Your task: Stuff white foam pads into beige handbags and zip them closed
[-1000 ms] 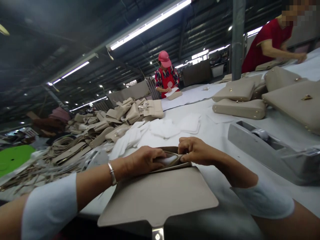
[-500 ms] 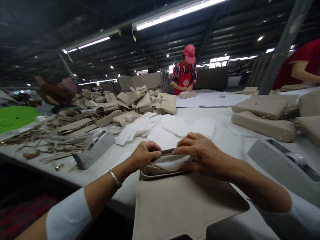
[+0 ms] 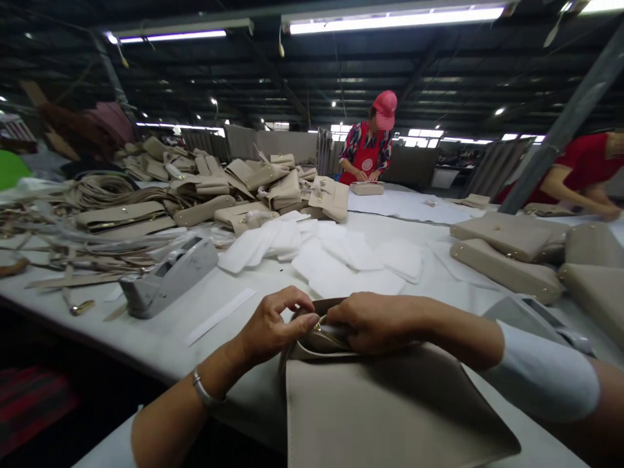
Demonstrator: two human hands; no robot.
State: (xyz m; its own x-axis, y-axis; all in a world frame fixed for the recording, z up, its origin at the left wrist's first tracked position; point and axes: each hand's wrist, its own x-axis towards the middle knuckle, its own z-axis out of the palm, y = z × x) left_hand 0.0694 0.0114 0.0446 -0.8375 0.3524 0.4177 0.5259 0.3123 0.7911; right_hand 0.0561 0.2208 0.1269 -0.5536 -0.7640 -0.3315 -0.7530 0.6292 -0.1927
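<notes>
A beige handbag (image 3: 380, 403) lies at the table's front edge, its flap folded down toward me and its mouth facing up. My left hand (image 3: 277, 325) pinches the left end of the opening between thumb and fingers. Beside that thumb shows a gold zipper pull (image 3: 318, 327). My right hand (image 3: 373, 322) reaches into the mouth with bent fingers; the fingertips are hidden inside, so I cannot make out what they hold. A bit of pale lining or filling shows between the hands.
White foam sheets (image 3: 351, 253) lie beyond the bag. Grey tape dispensers stand left (image 3: 170, 276) and right (image 3: 541, 318). Beige bags (image 3: 502, 237) are stacked at right, with a larger heap (image 3: 283, 188) and straps at back left. Co-workers in red (image 3: 365, 153) work farther off.
My right hand has moved from the rim's right part leftward and deeper into the opening. My left hand stays at the left end. The view has shifted, and the white filling is now mostly covered.
</notes>
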